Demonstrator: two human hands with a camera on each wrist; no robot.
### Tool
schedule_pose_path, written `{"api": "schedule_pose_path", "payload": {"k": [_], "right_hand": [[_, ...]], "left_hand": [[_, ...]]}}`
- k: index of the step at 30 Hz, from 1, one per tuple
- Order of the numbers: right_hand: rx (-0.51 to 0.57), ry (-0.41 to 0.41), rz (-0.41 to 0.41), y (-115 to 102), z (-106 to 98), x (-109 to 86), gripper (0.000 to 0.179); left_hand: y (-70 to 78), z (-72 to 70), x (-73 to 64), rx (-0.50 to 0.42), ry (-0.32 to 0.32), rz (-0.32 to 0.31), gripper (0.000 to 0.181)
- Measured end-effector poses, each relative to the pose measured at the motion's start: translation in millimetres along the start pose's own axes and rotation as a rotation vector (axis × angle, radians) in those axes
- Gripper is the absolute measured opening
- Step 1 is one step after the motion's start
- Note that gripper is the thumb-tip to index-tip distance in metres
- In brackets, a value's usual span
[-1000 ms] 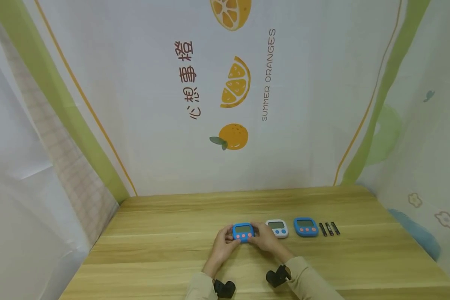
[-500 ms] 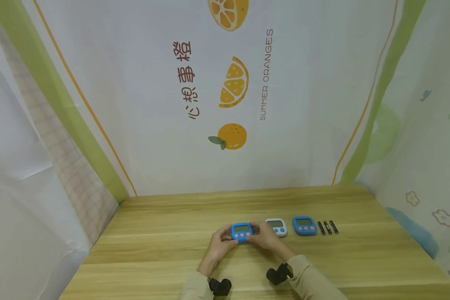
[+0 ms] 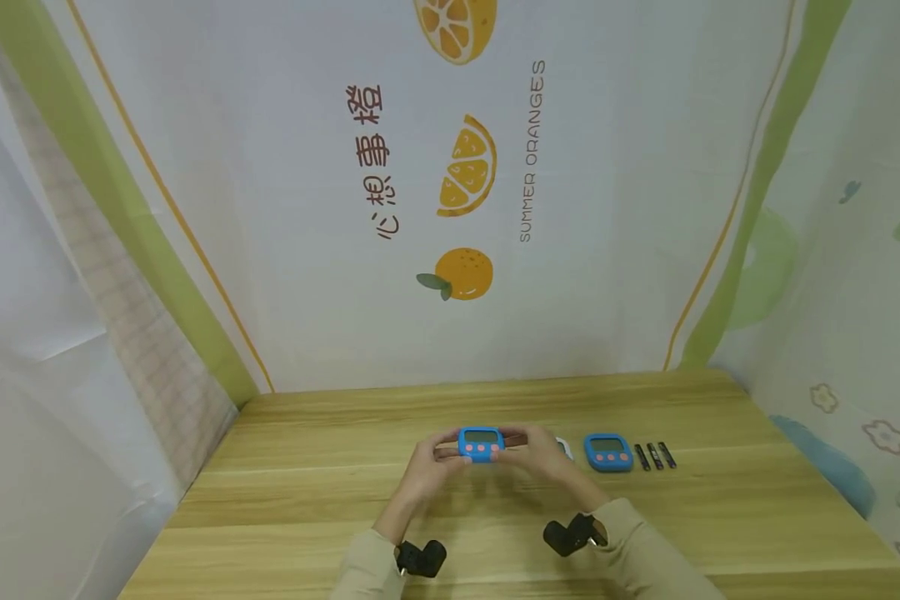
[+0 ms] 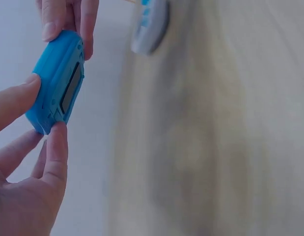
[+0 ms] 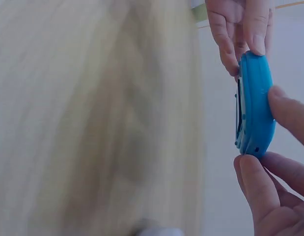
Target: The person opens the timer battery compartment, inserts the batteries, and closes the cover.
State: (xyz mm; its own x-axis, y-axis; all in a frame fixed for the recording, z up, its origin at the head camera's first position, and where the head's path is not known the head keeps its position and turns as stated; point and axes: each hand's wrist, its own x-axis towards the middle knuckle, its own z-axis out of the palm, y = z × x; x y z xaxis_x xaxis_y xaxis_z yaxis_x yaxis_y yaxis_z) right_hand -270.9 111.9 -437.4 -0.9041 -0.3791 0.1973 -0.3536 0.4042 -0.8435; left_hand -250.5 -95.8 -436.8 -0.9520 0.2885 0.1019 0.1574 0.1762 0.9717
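Observation:
Between both hands a blue digital timer (image 3: 481, 445) with a grey screen and pink buttons is held up off the table, its screen towards the head camera. My left hand (image 3: 424, 468) grips its left end, thumb at the lower front edge. The right hand (image 3: 537, 455) pinches the opposite end in the same way. In the left wrist view the timer (image 4: 56, 81) shows its side and its back with a dark strip. The right wrist view has the timer (image 5: 257, 103) edge-on between the fingertips of the two hands.
A white timer (image 3: 565, 447) lies mostly hidden behind the right hand. Farther right are a second blue timer (image 3: 608, 452) and several small dark strips (image 3: 656, 456) in a row. All lie on the wooden table (image 3: 307, 483), with a printed curtain (image 3: 570, 325) behind.
Both hands have raised the blue timer up from the table, and the forearms have spread apart. More of the white timer is now covered by the right hand.

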Motion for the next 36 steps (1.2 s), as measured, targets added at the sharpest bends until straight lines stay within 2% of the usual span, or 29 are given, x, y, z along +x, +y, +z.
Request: {"api": "schedule_pose_path", "payload": {"k": [7,14,22,28,36], "right_hand": [[0.018,0.008,-0.120,-21,-17,-0.4,0.050],[0.040,-0.012,-0.111,-31,-29,4.0,0.040],[0.033,-0.019,-0.172,-42,-38,2.3,0.039],[0.033,0.026,-0.206,-46,-38,1.1,0.036],[-0.004,0.136,-0.207,-50,-39,2.8,0.028]], "left_hand": [[22.9,-3.9,-1.4,-0.004,0.014,-0.025,0.056],[34.2,-4.6,-0.5,-0.076,0.056,-0.058,0.057],[40.4,-5.8,1.5,-0.104,0.093,-0.072,0.059],[44.1,-3.1,-0.9,-0.151,0.099,-0.018,0.056],[45.1,6.9,-0.7,-0.195,0.175,0.041,0.047]]}}
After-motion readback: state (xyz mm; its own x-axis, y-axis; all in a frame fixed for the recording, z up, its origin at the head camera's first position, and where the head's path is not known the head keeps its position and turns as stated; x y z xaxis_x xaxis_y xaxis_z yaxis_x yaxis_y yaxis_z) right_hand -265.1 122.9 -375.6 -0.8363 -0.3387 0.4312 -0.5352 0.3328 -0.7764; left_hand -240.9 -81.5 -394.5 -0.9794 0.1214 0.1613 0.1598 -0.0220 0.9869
